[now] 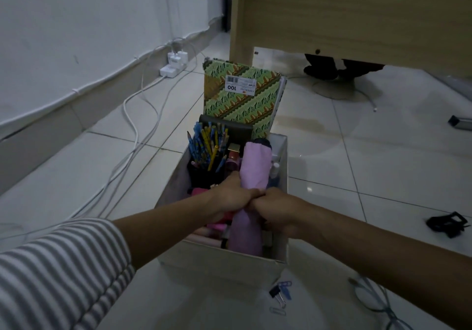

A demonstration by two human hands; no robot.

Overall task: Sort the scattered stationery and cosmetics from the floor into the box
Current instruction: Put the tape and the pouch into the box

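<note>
glossy tiles; hands grip soft pink umbrella.

Both hands, left and right, wrap around a folded pink umbrella lying lengthwise in the open box on the tiled floor. Pencils stand in a dark cup at the box's far left, a green patterned notebook upright behind. Paper clips and a binder clip lie just before the box.

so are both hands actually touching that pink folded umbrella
Touching. The head view shows the left hand and right hand both wrapped around the pink umbrella over the box.
</note>
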